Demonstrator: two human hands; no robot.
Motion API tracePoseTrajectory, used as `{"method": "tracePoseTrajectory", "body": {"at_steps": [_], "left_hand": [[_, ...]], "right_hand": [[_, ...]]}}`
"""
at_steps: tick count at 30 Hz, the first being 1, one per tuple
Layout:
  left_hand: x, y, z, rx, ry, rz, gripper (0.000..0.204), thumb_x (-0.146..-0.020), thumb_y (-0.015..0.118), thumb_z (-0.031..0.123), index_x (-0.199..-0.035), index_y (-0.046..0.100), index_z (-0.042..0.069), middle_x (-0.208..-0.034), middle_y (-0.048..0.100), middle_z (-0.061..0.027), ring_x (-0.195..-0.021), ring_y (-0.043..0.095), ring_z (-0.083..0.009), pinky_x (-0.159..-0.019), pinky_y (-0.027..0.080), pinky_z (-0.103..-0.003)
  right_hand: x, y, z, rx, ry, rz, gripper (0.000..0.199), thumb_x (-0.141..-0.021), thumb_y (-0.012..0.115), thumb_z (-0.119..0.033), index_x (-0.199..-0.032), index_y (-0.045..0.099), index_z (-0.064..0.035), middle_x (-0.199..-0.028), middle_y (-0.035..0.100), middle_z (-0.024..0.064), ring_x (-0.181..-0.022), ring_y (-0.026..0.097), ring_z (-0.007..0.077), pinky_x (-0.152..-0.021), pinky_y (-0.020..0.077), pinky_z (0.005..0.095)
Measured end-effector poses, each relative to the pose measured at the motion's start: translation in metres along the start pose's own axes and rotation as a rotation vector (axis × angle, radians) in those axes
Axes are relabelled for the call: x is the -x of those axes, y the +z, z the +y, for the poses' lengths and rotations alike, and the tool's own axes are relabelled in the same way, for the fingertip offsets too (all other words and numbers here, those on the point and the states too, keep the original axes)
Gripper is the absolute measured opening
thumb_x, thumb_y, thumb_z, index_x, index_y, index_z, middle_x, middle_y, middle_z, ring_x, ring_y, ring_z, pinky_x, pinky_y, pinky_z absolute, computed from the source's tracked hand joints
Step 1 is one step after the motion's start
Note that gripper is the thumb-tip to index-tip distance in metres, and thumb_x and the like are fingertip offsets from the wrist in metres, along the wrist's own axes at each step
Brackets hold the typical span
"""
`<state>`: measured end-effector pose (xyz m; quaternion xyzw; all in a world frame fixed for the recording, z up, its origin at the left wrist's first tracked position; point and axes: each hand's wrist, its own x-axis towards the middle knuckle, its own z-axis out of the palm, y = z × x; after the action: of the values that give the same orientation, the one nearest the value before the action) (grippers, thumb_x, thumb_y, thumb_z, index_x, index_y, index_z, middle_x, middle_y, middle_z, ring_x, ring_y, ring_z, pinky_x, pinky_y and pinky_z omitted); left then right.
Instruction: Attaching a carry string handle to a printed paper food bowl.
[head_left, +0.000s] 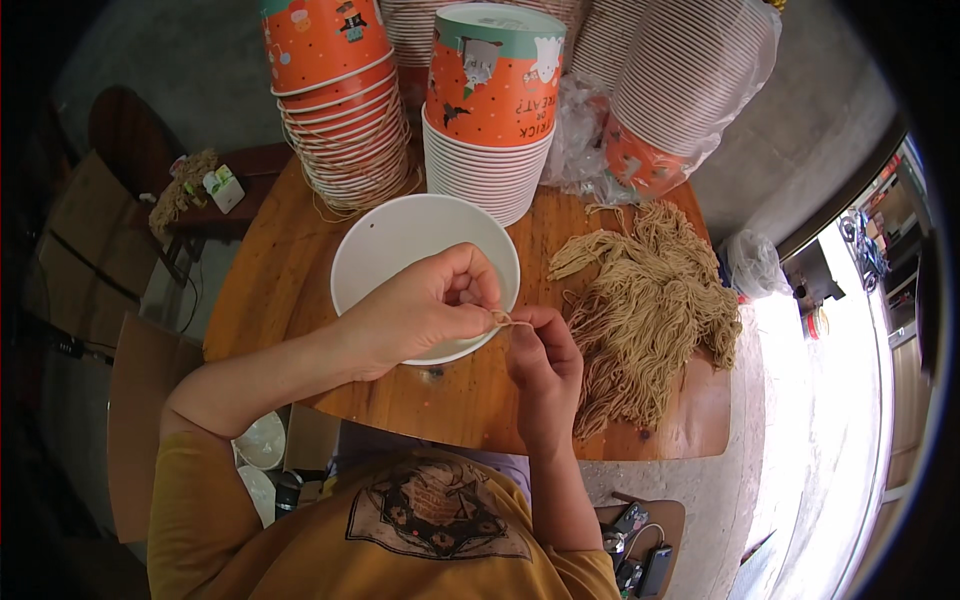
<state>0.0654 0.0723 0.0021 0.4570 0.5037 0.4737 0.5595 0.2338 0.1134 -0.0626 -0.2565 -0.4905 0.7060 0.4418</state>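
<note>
Cord point(506, 320), thin, tan, looped

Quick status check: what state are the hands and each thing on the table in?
Left hand: pinching tan cord
Right hand: pinching tan cord
Tan cord: looped between the hands
White bucket: open, inside showing
Cord pile: loose, heaped
Left bucket stack: nested, cords draped around
Middle bucket stack: nested, upside down
Right bucket stack: nested, plastic-wrapped
</note>
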Motion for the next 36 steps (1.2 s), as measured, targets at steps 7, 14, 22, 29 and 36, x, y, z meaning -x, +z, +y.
{"method": "tracePoseTrajectory", "body": {"at_steps": [7, 14, 22, 29, 36], "left_hand": [[-0.004, -0.007, -0.003, 0.173, -0.095, -0.034, 0.016, -0.083, 0.059, -0.003, -0.095, 0.052, 0.005, -0.092, 0.058, -0.002, -0.085, 0.055, -0.0071, -0.074, 0.043, -0.021], [-0.005, -0.008, -0.003, 0.261, -0.124, -0.034, 0.015, -0.084, 0.059, -0.004, -0.094, 0.052, 0.005, -0.093, 0.059, -0.0033, -0.083, 0.055, -0.0083, -0.074, 0.044, -0.022], [-0.005, -0.007, -0.001, 0.24, -0.128, -0.043, 0.014, -0.084, 0.059, -0.004, -0.093, 0.052, 0.004, -0.091, 0.058, -0.003, -0.081, 0.054, -0.0084, -0.074, 0.044, -0.022], [-0.005, -0.008, -0.001, 0.227, -0.129, -0.047, 0.014, -0.084, 0.06, -0.003, -0.093, 0.053, 0.004, -0.088, 0.058, -0.0028, -0.078, 0.056, -0.009, -0.072, 0.045, -0.022], [-0.004, -0.008, 0.0, 0.168, -0.138, -0.035, 0.014, -0.083, 0.061, -0.003, -0.092, 0.053, 0.004, -0.086, 0.057, -0.0018, -0.078, 0.056, -0.0092, -0.073, 0.044, -0.022]], "right_hand": [[-0.003, 0.0, -0.002, -0.046, 0.098, -0.012, 0.018, -0.095, 0.059, -0.023, -0.101, 0.062, -0.0061, -0.077, 0.051, -0.0101, -0.064, 0.035, -0.0012, -0.055, 0.0263, 0.0169], [-0.002, 0.002, -0.006, -0.046, 0.102, -0.016, 0.017, -0.095, 0.059, -0.02, -0.102, 0.061, -0.0049, -0.08, 0.052, -0.0091, -0.067, 0.038, -0.0014, -0.058, 0.0292, 0.0157], [-0.004, 0.005, 0.003, 0.08, -0.126, 0.011, 0.008, -0.089, 0.063, -0.004, -0.096, 0.058, -0.0033, -0.079, 0.052, -0.0078, -0.068, 0.042, -0.0006, -0.061, 0.0354, 0.0158], [-0.008, 0.003, 0.005, 0.46, -0.324, 0.081, 0.007, -0.086, 0.065, -0.003, -0.089, 0.059, -0.0035, -0.078, 0.054, -0.0025, -0.062, 0.041, 0.0027, -0.053, 0.0351, 0.0185], [-0.01, 0.001, 0.001, 0.517, -0.395, 0.071, 0.009, -0.083, 0.067, -0.001, -0.089, 0.061, -0.0033, -0.078, 0.054, -0.0001, -0.06, 0.043, 0.0056, -0.052, 0.0357, 0.02]]}}
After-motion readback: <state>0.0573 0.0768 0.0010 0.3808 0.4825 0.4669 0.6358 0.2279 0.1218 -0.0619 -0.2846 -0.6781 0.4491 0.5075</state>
